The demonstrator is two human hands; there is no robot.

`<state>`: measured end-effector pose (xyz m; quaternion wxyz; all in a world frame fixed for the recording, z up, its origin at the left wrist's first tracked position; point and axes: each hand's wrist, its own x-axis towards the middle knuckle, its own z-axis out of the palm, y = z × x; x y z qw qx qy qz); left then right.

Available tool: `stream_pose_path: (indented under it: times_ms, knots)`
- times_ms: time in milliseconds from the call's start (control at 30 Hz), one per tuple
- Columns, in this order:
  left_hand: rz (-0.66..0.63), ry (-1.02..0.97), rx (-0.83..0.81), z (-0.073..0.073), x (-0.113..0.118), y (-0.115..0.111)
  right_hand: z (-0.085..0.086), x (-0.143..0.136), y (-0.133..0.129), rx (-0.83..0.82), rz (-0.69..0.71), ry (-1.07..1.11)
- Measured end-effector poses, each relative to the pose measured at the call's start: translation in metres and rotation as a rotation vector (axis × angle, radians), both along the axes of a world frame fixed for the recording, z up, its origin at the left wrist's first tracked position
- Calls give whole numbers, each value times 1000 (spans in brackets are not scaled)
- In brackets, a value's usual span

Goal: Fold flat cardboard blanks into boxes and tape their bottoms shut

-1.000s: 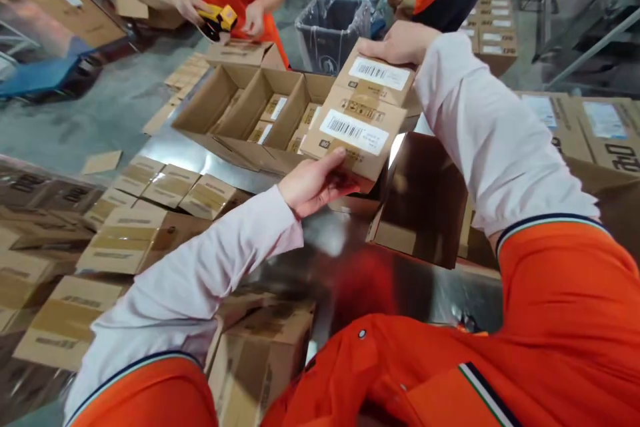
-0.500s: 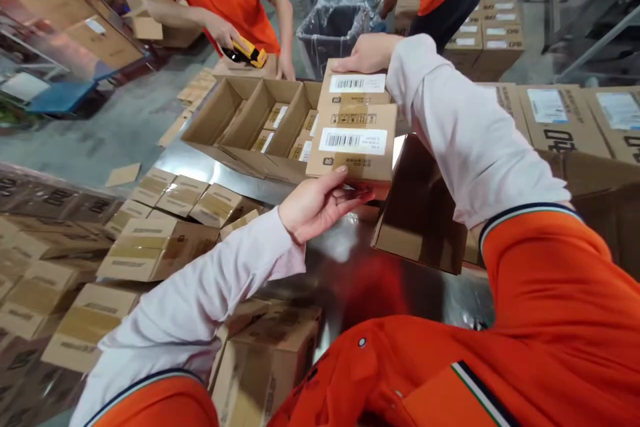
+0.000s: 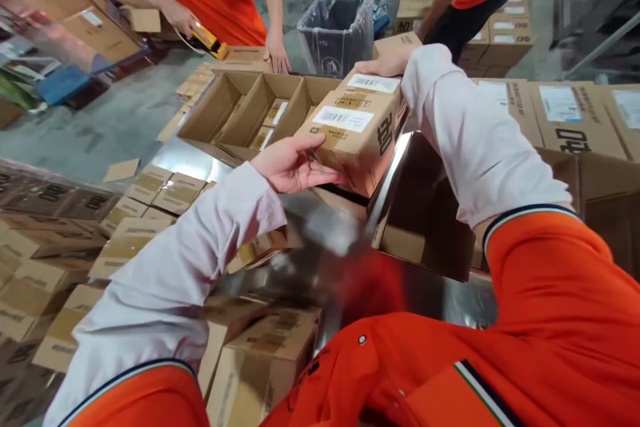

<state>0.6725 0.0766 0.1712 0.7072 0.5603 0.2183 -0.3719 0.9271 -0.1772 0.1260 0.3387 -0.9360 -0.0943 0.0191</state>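
Note:
Two small brown cardboard boxes, the near box (image 3: 337,137) and the far box (image 3: 356,97), are pressed together above the metal table, tilted, with white barcode labels facing up. My left hand (image 3: 300,163) supports the near end, thumb on top and fingers underneath. At the far end, my right hand (image 3: 384,65) grips the boxes from above; part of its fingers is hidden. Just left of them is an open carton (image 3: 227,140) divided into three sections, with small labelled boxes inside. An open, deep carton (image 3: 425,240) lies to the right, below my right forearm.
Stacked small boxes (image 3: 125,240) fill the left side, and more boxes (image 3: 270,360) are close in front of me. Across the table a co-worker's hand (image 3: 180,20) holds a yellow-and-black tool (image 3: 213,43). Behind stands a grey lined bin (image 3: 333,40). Labelled cartons (image 3: 560,113) line the right.
The two boxes have turned and tilted, so a printed side now shows. My left hand moved slightly left and up, and my right hand slightly right and down. The co-worker's tool moved left.

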Motion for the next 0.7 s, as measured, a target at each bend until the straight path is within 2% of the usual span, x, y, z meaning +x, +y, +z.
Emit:
stream_pose_path:
  times_ms: [67, 133, 233, 300, 400, 533, 600, 633, 700]
  knots:
    - [11, -4, 63, -1, 3, 2, -4, -1, -4, -159, -41, 85]
    - [9, -12, 121, 0, 7, 6, -3, -5, -4, -244, -49, 125]
    - [-14, -29, 204, 4, 14, 14, -1, -15, -1, -249, -76, 143]
    - [-34, -18, 263, 2, 17, 17, -6, -23, 4, -259, -97, 129]
    - [-35, 16, 377, -16, 13, 7, -30, -50, 18, -302, -84, 101]
    - [-62, -130, 623, -58, -3, -12, -68, -108, 30, -341, -58, -79]
    - [-172, -254, 796, -72, -11, -7, -71, -133, 23, -397, -19, -117]
    - [-248, -325, 894, -74, -16, 1, -68, -145, 17, -424, 22, -113]
    - [-381, -464, 1074, -67, -30, 29, -56, -172, 3, -430, 182, -95]
